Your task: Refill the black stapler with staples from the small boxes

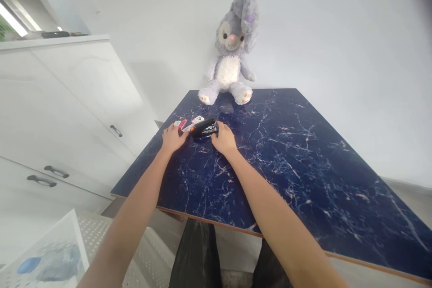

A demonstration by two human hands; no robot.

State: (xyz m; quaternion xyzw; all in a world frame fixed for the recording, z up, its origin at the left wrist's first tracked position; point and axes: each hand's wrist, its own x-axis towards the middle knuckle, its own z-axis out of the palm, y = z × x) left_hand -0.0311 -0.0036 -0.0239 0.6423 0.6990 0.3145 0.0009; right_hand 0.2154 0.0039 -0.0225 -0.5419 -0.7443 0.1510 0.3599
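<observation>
The curved left hand (172, 138) and right hand (225, 138) flank a black, orange-tipped stapler (202, 126) on the blue marbled surface (276, 153) — whether they pinch cannot be told — seemingly a handling step, next calling for steadiness.

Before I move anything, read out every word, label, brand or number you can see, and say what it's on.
No text is readable here.
White box: dark marks, too small to read.
Red item by the left hand: any lettering is too blurred.
Black item: any lettering is too small to make out.
</observation>
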